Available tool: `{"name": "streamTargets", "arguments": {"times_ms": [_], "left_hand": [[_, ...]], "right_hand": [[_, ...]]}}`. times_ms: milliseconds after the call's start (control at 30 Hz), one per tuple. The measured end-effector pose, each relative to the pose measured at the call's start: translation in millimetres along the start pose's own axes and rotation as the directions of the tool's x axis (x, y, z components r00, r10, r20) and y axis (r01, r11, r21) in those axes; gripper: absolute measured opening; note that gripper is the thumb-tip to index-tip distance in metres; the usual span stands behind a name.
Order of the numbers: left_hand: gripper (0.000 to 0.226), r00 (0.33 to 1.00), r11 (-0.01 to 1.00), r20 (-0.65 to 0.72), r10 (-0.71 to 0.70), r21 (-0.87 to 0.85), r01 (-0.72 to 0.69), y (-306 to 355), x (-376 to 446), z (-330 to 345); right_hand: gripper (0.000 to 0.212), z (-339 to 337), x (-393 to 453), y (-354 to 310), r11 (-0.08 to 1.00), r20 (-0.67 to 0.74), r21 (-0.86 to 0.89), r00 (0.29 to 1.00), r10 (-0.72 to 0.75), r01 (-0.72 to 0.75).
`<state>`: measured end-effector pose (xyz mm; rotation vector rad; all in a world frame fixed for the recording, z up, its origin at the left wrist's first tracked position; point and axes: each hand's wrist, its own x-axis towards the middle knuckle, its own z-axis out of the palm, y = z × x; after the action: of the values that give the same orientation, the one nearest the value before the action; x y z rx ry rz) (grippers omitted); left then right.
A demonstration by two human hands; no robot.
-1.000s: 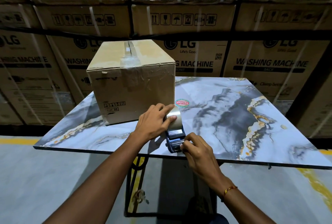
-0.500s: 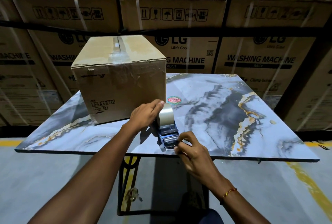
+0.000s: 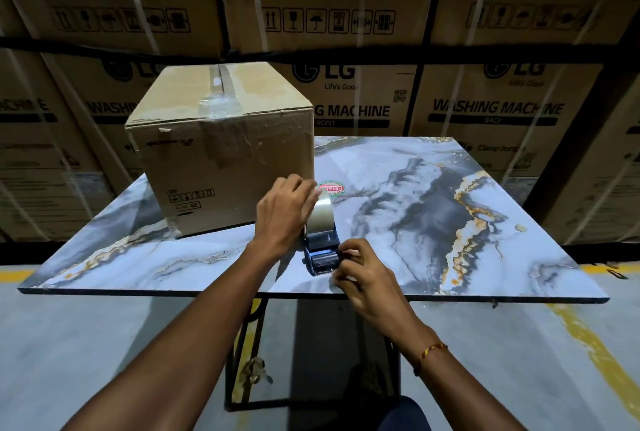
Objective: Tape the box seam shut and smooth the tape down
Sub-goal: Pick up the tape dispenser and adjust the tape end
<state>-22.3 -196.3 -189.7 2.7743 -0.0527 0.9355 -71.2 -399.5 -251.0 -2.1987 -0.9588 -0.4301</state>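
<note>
Right hand [image 3: 360, 273]: fingers pinched on near end of tape dispenser [image 3: 320, 245], standing on worktop [image 3: 433, 195]. Left hand [image 3: 284, 214]: fingers curled over its tape roll. Box [image 3: 221, 153] beyond, far left, seam partly taped

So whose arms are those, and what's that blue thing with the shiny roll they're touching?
Those arms belong to a person wearing a camera on their head, so you see what they see, looking down. The left hand steadies the roll of a tape dispenser, a tool that holds sticky tape. The right hand pinches at its front end, probably to find the tape's loose end. It stands on a marble-patterned table. Behind it sits a cardboard box that needs taping. The big boxes at the back are just stacked there.
</note>
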Motion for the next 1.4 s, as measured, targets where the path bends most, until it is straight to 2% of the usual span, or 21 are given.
{"name": "streamTargets", "arguments": {"times_ms": [67, 167, 400, 633, 767, 867, 933, 1033, 1100, 1167, 1300, 1400], "left_hand": [[0.042, 0.997, 0.997, 0.022, 0.071, -0.008, -0.071, 0, -4, 0], [0.055, 0.987, 0.994, 0.118, 0.106, 0.022, -0.109, -7, -8, 2], [0.058, 0.976, 0.988, 0.183, 0.115, 0.083, -0.132, -12, 2, 4], [0.055, 0.969, 0.995, 0.229, 0.094, -0.007, -0.095, -16, 13, 7], [0.055, 0.965, 0.994, 0.255, 0.055, -0.108, -0.028, -20, 11, 10], [0.058, 0.956, 0.993, 0.291, 0.034, -0.117, 0.001, -19, 8, 6], [0.06, 0.964, 0.997, 0.264, 0.031, -0.077, -0.011, -16, 4, 1], [0.056, 0.993, 0.995, 0.108, -0.037, -0.088, 0.047, -5, -16, -13], [0.036, 0.996, 0.988, -0.019, -0.086, -0.134, 0.082, 1, -41, -24], [0.019, 0.996, 0.985, -0.051, -0.07, -0.158, 0.061, 1, -72, -29], [0.027, 0.98, 0.934, 0.201, 0.007, -0.352, 0.066, 0, -128, -35], [0.027, 0.97, 0.894, 0.242, -0.03, -0.427, 0.134, 8, -135, -37]], "right_hand": [[0.016, 0, -1, 0, 1.0, -0.013, 0.004, 1.0, -0.004, 0.004], [0.015, 1, -2, -1, 1.0, -0.016, -0.019, 1.0, -0.019, 0.019], [0.017, -1, -6, -2, 0.999, -0.001, -0.017, 0.999, -0.043, 0.043], [0.016, -3, -6, -2, 0.999, 0.03, -0.01, 0.998, -0.051, 0.051], [0.011, -3, -8, -5, 0.999, 0.022, -0.013, 0.999, -0.041, 0.041], [0.01, -3, -8, -7, 1.0, 0.02, -0.006, 0.999, -0.025, 0.026], [0.01, -4, -7, -8, 1.0, 0.021, 0.002, 1.0, -0.017, 0.017], [0.007, -5, -9, -9, 1.0, 0.018, 0.02, 1.0, -0.002, 0.001], [0.007, -4, -10, -11, 0.999, 0.002, 0.037, 1.0, 0.008, -0.008], [0.008, -2, -11, -13, 0.998, -0.014, 0.056, 1.0, 0.024, -0.023], [0.007, -2, -12, -17, 0.997, -0.03, 0.047, 0.998, 0.057, -0.056], [0.005, -2, -11, -21, 0.998, -0.034, 0.013, 0.997, 0.063, -0.062]]}}
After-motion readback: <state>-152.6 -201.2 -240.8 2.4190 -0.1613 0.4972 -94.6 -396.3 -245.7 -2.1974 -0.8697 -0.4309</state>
